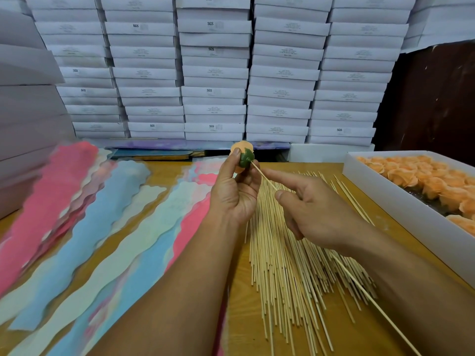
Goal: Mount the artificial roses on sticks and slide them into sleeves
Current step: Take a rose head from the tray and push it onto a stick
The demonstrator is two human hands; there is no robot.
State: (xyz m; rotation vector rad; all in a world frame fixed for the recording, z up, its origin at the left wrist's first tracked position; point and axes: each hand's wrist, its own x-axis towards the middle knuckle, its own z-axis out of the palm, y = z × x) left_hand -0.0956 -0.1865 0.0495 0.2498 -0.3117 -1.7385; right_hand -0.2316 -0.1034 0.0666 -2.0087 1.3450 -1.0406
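My left hand (235, 191) grips an orange artificial rose (240, 149) with its green base (246, 157) turned toward me, raised above the table's far middle. My right hand (305, 201) pinches a thin wooden stick (262, 174) between thumb and fingers, index finger stretched along it. The stick's tip meets the green base, and its long tail runs down to the lower right under my forearm. Pink, blue and pale green paper sleeves (123, 227) lie fanned across the table's left half.
A heap of loose sticks (290, 265) lies on the wooden table (401, 217) under my right hand. A white box (385, 191) at the right holds several orange roses (431, 181). Stacks of white cartons (213, 73) wall the back.
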